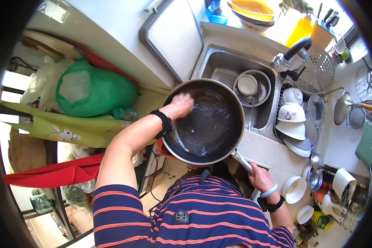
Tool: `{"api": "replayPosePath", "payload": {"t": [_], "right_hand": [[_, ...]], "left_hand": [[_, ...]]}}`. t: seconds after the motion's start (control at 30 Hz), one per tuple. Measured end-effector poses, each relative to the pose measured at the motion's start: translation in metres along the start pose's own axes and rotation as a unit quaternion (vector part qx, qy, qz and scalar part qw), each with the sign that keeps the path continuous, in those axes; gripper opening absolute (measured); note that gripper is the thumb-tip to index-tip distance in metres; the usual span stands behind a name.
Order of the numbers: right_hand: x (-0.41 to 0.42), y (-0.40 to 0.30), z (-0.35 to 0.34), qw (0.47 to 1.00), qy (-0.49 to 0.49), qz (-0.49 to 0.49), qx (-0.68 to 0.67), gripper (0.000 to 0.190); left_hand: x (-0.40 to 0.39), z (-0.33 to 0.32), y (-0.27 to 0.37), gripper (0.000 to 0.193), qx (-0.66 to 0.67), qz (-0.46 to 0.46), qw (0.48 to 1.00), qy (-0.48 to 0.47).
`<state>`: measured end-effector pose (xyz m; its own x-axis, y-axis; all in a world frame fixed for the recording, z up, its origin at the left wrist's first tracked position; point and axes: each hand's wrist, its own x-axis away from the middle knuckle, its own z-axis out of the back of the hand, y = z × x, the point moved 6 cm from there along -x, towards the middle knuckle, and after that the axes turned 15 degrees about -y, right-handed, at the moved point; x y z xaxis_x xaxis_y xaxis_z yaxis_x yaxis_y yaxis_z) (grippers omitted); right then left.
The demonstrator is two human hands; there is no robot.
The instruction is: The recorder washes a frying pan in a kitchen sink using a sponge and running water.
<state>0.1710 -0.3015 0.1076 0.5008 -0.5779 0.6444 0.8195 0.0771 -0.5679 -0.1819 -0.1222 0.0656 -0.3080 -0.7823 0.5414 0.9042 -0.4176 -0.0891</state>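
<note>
A large dark frying pan [210, 130] with a honeycomb-patterned, wet-looking inside is held before my body, left of the sink's front corner. My right hand [260, 176] is wrapped around its metal handle [243, 162]. Inside the pan, near the far left wall, is my left hand [182, 106], fingers curled and blurred. Whether it holds anything cannot be made out. Small bright reflections and a white speck show on the pan's inner surface. Past the pan, the steel sink [218, 66] contains a small metal pan [267, 82] with a white bowl [247, 85] in it.
The faucet [280, 62] rises at the sink's back right. Washed-looking bowls [291, 113] are stacked in a rack beside it. White bowls [294, 189] stand on the right counter. At left are a green plastic bag [111, 90] and a red cloth [55, 172].
</note>
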Motion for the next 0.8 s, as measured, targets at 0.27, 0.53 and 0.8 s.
{"api": "replayPosePath", "payload": {"t": [0.27, 0.53, 0.8], "right_hand": [[-0.003, 0.013, -0.010, 0.998, 0.040, 0.048, 0.009, 0.043], [-0.074, -0.032, -0.022, 0.984, -0.066, 0.156, 0.056, 0.037], [-0.101, -0.065, -0.020, 0.964, -0.104, 0.228, 0.083, 0.038]], "left_hand": [[0.010, 0.068, 0.050, 0.002, -0.066, -0.221, 0.930, 0.286], [-0.032, 0.022, 0.030, 0.030, -0.115, 0.017, 0.982, 0.152], [-0.026, -0.022, 0.033, 0.026, 0.202, 0.036, 0.977, 0.048]]}}
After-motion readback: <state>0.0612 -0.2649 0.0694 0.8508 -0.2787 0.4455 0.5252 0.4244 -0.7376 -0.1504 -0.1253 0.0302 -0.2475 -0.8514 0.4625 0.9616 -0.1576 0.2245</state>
